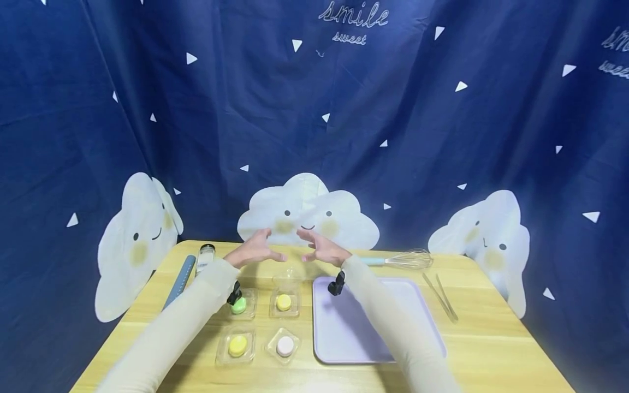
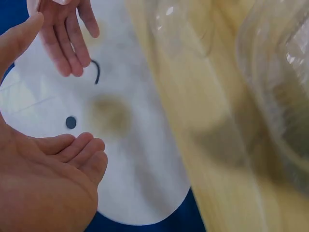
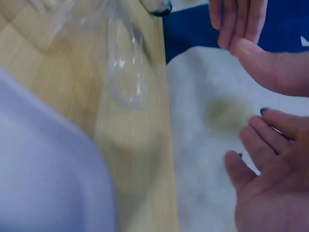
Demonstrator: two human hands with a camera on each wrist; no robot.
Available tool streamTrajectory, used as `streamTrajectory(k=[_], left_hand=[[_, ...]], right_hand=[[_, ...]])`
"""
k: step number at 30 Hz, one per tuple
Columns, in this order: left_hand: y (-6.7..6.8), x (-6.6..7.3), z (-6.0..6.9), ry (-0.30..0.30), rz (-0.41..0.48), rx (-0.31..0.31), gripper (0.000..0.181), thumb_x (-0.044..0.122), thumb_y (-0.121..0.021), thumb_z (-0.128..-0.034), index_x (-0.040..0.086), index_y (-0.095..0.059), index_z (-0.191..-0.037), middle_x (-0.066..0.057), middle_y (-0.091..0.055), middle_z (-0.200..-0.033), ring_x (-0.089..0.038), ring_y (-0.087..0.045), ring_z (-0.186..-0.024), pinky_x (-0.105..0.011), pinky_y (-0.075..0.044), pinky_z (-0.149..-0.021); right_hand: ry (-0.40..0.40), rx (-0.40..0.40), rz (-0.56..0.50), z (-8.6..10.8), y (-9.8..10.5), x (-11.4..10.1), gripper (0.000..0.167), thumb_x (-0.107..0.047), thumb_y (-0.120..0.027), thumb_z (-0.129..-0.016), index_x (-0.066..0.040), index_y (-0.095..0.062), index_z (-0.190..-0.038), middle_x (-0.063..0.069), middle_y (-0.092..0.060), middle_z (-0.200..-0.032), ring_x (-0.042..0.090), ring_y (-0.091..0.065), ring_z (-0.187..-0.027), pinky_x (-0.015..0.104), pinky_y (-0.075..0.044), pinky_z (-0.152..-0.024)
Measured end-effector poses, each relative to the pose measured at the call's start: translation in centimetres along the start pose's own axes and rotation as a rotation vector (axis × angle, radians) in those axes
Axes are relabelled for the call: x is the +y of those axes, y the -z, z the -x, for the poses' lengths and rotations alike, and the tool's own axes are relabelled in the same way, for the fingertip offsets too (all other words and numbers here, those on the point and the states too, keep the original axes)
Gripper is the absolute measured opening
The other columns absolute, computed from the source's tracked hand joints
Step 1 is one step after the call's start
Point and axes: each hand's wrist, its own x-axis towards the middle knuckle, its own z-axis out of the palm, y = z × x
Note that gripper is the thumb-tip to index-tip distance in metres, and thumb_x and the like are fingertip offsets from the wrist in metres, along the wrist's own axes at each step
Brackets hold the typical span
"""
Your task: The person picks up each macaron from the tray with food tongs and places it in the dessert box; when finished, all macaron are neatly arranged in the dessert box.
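Note:
Both hands hover above the far part of the table, palms turned toward each other with a gap between. The left hand (image 1: 253,249) has its fingers extended and slightly bent, holding nothing. Facing it, the right hand (image 1: 324,249) is likewise relaxed and bare of any object. Below the hands stand clear plastic boxes with round macaron-like pieces: a green one (image 1: 238,305) under the left wrist, a yellow one (image 1: 284,302), a second yellow one (image 1: 238,345) and a pale pink one (image 1: 285,346). A lavender tray (image 1: 339,349) lies beneath the right forearm.
At the left lie a blue textured bar (image 1: 181,281) and a glass jar (image 1: 205,255) with a black lid. A whisk (image 1: 408,259) with a light blue handle rests along the back edge. Metal tongs (image 1: 440,297) lie right of the tray. A blue curtain (image 1: 314,136) hangs behind.

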Motion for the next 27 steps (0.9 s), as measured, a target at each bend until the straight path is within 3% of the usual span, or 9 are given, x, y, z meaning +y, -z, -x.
streamTrajectory(k=[8,13,18,27], left_hand=[[-2.5,0.0,0.3,0.029,-0.002,-0.083,0.109,0.035,-0.088,-0.0742,-0.010,-0.028,-0.154,-0.033,-0.035,-0.158,-0.047,-0.036,-0.148,-0.057,-0.033,-0.122],[-3.4,-0.3,0.6,0.068,-0.060,-0.126,0.102,0.036,-0.086,-0.0754,-0.009,-0.035,-0.151,-0.031,-0.043,-0.154,-0.046,-0.044,-0.142,-0.056,-0.040,-0.118],[-3.6,-0.3,0.8,0.076,-0.143,-0.171,0.092,0.042,-0.084,-0.0748,-0.010,-0.049,-0.142,-0.027,-0.056,-0.144,-0.041,-0.055,-0.133,-0.054,-0.046,-0.113],[-3.9,-0.5,1.1,0.079,-0.147,-0.206,0.085,0.044,-0.083,-0.0755,-0.009,-0.056,-0.136,-0.023,-0.059,-0.143,-0.037,-0.055,-0.133,-0.053,-0.045,-0.114]], right_hand=[[-0.062,-0.217,0.036,0.6,-0.4,1.4,0.092,0.004,-0.069,-0.082,-0.002,-0.021,-0.160,0.020,-0.025,-0.167,0.037,-0.023,-0.156,0.055,-0.022,-0.129],[-0.077,-0.303,0.065,0.4,-1.3,1.7,0.095,0.003,-0.072,-0.081,-0.002,-0.020,-0.160,0.018,-0.024,-0.168,0.035,-0.022,-0.157,0.055,-0.023,-0.128],[-0.097,-0.336,0.123,0.2,-1.9,1.7,0.097,0.001,-0.074,-0.078,-0.004,-0.023,-0.160,0.016,-0.027,-0.167,0.034,-0.025,-0.156,0.054,-0.025,-0.127],[-0.157,-0.316,0.189,0.0,-2.8,1.8,0.098,0.002,-0.076,-0.077,-0.013,-0.027,-0.160,0.011,-0.029,-0.167,0.031,-0.027,-0.156,0.055,-0.026,-0.127]])
